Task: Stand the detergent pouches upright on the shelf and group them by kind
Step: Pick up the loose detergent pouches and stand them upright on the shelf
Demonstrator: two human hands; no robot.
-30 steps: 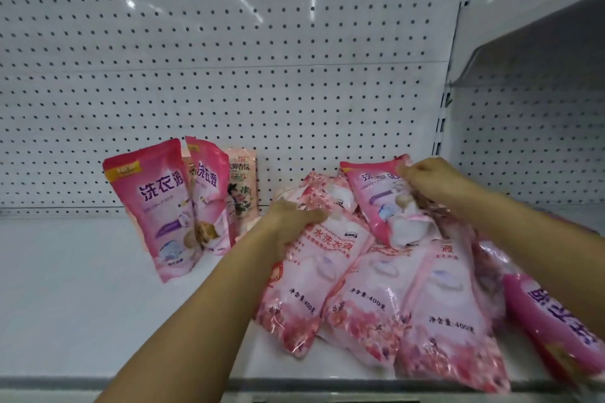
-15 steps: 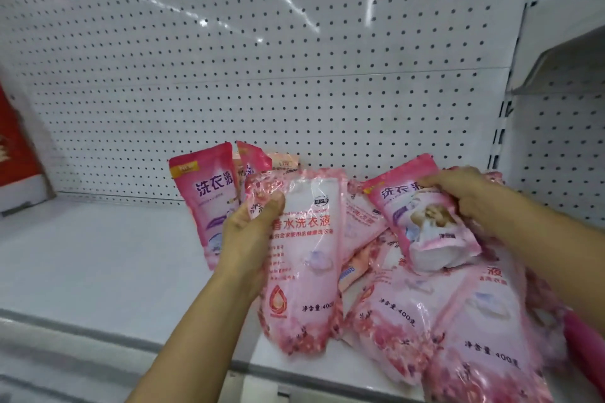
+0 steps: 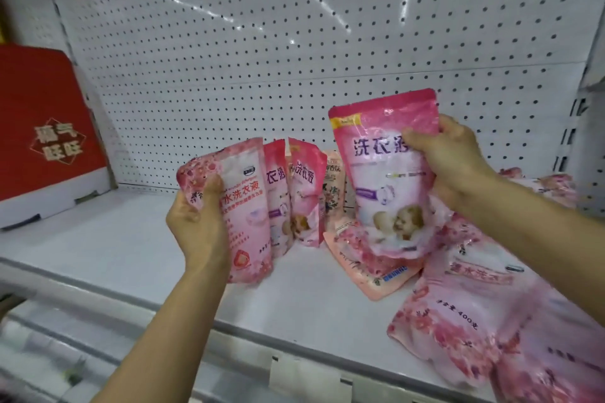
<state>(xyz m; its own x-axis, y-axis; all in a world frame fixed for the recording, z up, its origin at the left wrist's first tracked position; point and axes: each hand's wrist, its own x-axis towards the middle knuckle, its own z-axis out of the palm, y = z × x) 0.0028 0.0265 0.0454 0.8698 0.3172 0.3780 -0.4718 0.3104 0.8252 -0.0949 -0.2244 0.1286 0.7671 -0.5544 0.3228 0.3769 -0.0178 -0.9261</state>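
Observation:
My left hand (image 3: 198,222) grips a floral pink pouch (image 3: 244,206) upright, just above the white shelf (image 3: 114,239). My right hand (image 3: 448,163) holds a plain pink pouch with a baby picture (image 3: 383,173) raised above the pile. Between them, two plain pink pouches (image 3: 302,196) stand upright against the pegboard, with a peach-coloured pouch (image 3: 332,186) behind them. More floral pouches (image 3: 458,311) lie flat at the right, and a peach pouch (image 3: 370,271) lies under them.
A red box (image 3: 45,134) with gold characters stands at the shelf's far left. Perforated white pegboard (image 3: 262,42) forms the back wall. A shelf upright (image 3: 586,141) bounds the right side. A price-tag holder (image 3: 304,376) hangs on the front edge.
Both hands have lifted their pouches off the pile. The left one carried the floral pouch leftward; the right one raised the baby pouch higher. The view has swung left.

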